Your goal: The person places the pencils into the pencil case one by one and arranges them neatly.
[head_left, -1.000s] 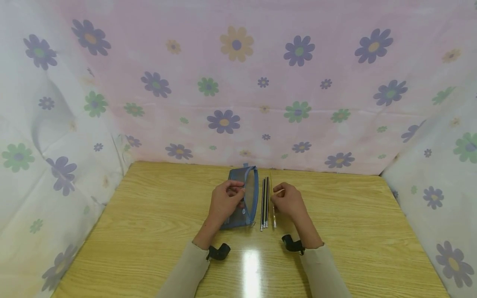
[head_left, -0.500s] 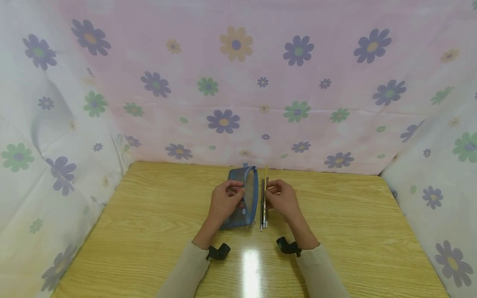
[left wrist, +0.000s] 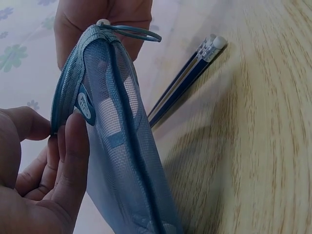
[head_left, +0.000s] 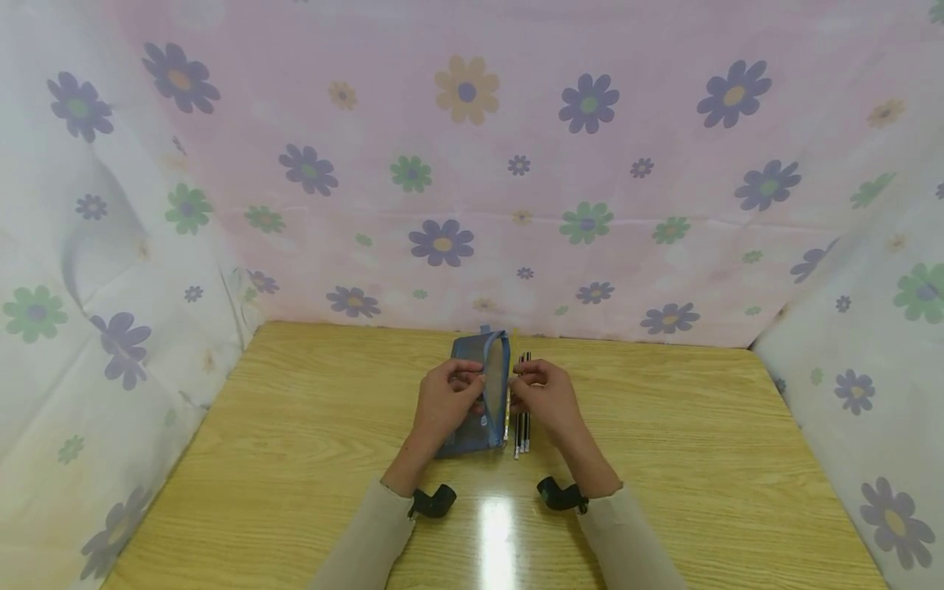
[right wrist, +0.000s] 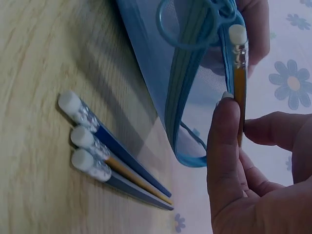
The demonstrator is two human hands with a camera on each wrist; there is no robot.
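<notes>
A blue mesh zip pouch [head_left: 469,434] stands on the table with its zipped mouth gaping to the right. My left hand [head_left: 446,397] pinches the near lip of that mouth between thumb and fingertips, beside a small oval label [left wrist: 85,103]. Between the thumb and fingers of my right hand [head_left: 547,397] is a yellow pencil [right wrist: 239,83], its white eraser end toward me, right at the pouch's opening. Three more pencils [right wrist: 127,152] with white erasers lie side by side on the table, below and to the right of the held one.
The wooden table [head_left: 295,459] runs back to a flowered cloth [head_left: 501,180], which also hangs at both sides. A ring pull [right wrist: 187,45] hangs at the pouch's near corner. Black wrist cameras [head_left: 435,499] sit on both wrists.
My right hand has carried the yellow pencil leftward, over the other pencils, to the pouch's mouth. The left hand has kept its pinch on the pouch.
</notes>
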